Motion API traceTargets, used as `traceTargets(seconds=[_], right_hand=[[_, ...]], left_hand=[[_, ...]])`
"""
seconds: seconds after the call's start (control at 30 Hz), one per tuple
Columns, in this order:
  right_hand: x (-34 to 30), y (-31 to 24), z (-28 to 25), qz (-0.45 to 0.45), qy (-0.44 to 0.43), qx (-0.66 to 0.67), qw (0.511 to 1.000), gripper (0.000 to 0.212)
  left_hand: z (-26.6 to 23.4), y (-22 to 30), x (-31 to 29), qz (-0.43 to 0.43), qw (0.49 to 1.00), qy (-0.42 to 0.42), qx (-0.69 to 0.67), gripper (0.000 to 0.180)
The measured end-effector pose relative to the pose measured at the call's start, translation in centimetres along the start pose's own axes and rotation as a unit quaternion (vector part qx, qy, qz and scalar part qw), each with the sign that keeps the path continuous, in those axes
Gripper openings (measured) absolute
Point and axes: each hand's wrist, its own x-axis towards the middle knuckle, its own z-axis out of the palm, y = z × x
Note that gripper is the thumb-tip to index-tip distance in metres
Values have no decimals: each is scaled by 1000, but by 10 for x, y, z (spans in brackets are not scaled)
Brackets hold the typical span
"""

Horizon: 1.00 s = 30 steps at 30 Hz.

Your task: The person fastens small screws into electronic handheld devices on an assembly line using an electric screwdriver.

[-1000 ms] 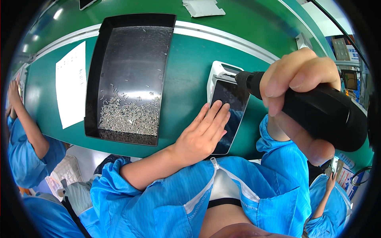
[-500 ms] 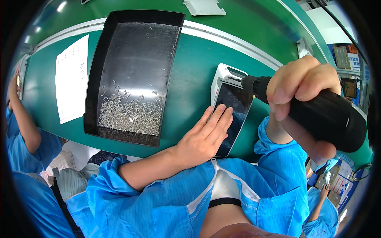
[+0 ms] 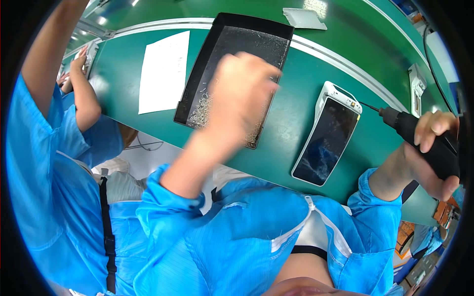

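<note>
- Well, there lay the white handheld device [image 3: 327, 140], flat on the green table [image 3: 291, 101], dark screen up, neither hand on it!
- Light but stiff, I judged: a hard shell with a glassy, probably slippery and scratch-prone face. The long side rims looked like the best hold, fingertips well off the glass.
- Just beside its top right corner came the thin bit of the black power screwdriver [image 3: 417, 130]; contact I couldn't tell. The right hand [image 3: 434, 143] had its fingers wrapped round that thick body, a heavier lump by my reckoning.
- Over to the left, a blur! The left hand [image 3: 242, 93] was above the black tray [image 3: 242, 42], fingers curled; whether it pinched anything, I couldn't tell.
- Beneath, small silvery screws [image 3: 199, 109] lay heaped, surely fiddly, hard and easily dropped, best nipped one by one.
- Farther out, a white paper sheet [image 3: 165, 71] lay left of the tray.
</note>
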Motion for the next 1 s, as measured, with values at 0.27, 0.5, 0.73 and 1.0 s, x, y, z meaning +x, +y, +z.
traceTargets(seconds=[0.27, 0.5, 0.73, 1.0], right_hand=[[20, 9, -21, -93, -173, 187, 962, 66], [20, 6, -31, -72, -189, 261, 944, 68], [16, 0, 6, -140, -156, 210, 955, 63], [-1, -41, -7, -51, -87, 203, 974, 58]], left_hand=[[11, -63, 8, -63, 941, -316, -103, 22], [17, -67, 2, -96, 923, -342, -146, 8], [-9, 48, 3, -161, 829, -187, -501, 6], [68, 100, -29, -250, 602, -133, -747, 21]])
